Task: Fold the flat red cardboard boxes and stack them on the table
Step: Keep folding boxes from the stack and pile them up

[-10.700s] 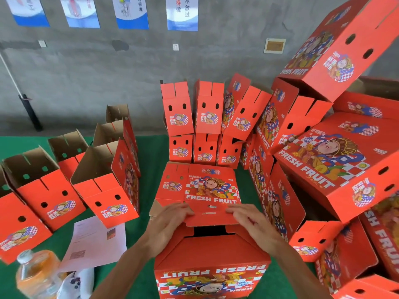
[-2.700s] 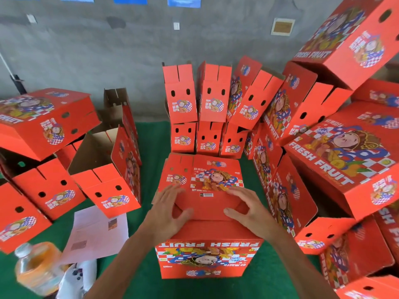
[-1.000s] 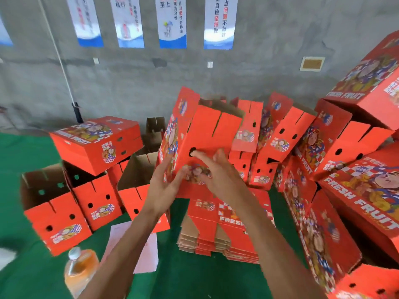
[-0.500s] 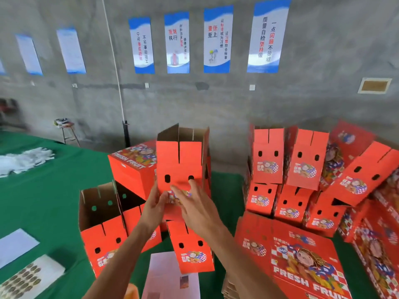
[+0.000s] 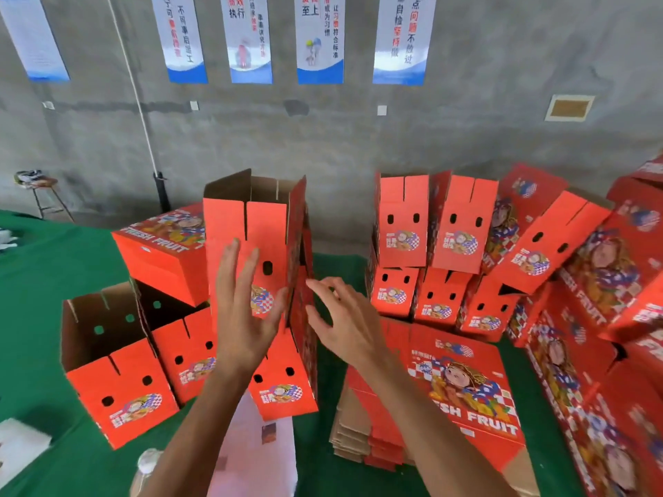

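A folded red box [image 5: 258, 224] stands upright with its brown open end up, on top of another folded box [image 5: 283, 382] in the left group. My left hand [image 5: 244, 313] is flat against its front face, fingers spread. My right hand [image 5: 344, 324] hovers open just right of the box's side edge, apart from it. A pile of flat red boxes [image 5: 462, 399] printed "FRESH FRUIT" lies on the green table [image 5: 46, 281] at lower right.
More folded boxes [image 5: 118, 374] stand at the left, one closed box [image 5: 161, 249] lying on them. Rows of folded boxes [image 5: 427, 238] fill the back right. A white sheet [image 5: 258, 457] and a bottle cap [image 5: 147, 464] lie near the front edge.
The folded box has been set upright on the left stack. My right hand has come off it and both hands have opened; the camera has turned slightly right.
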`<state>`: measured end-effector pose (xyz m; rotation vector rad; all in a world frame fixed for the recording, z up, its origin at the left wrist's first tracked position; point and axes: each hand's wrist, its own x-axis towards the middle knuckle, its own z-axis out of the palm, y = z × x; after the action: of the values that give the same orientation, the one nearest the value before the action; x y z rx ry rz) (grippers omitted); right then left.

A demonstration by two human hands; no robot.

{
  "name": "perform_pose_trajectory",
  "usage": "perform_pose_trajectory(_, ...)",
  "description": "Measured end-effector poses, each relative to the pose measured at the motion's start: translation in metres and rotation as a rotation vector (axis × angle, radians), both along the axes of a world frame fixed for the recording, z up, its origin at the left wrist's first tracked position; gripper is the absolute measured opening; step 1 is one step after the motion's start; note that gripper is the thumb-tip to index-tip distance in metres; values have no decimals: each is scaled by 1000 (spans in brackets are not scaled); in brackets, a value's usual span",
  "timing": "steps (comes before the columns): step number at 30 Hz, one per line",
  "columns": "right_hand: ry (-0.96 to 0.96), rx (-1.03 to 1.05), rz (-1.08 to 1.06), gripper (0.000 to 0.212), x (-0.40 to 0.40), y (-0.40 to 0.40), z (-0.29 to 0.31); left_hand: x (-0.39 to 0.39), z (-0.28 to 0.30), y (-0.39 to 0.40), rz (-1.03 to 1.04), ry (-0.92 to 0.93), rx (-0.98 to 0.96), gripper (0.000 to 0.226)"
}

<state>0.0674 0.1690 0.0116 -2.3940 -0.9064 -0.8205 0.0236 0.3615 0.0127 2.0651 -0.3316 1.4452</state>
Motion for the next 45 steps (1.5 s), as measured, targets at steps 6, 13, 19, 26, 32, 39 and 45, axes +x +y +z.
perform_pose_trajectory(6,168,-60,-196,49,2,-106,-57,15,-69,-99,-277,336,65,65)
perform_pose_trajectory(13,668,-103,-482,64,-24,-225,-169,44,-194,-161,-179,1297,165,121)
perform_pose_trajectory(19,1022,-257,-671,88,-45,-278,-233,38,-253,-184,-20,1515,526,150)
perform_pose_trajectory(26,987,-413,-635,84,-52,-282,-259,25,-256,-181,47,1299,610,93)
perform_pose_trajectory(32,824,-548,-592,70,-59,-285,-246,19,-213,-180,44,975,631,47)
perform_pose_trajectory(39,663,-464,-642,83,-74,-296,-210,7,-148,-173,-78,891,397,30)
perform_pose_trajectory(45,415,-227,-741,89,-64,-302,-123,-12,-72,-170,-103,607,-58,37)
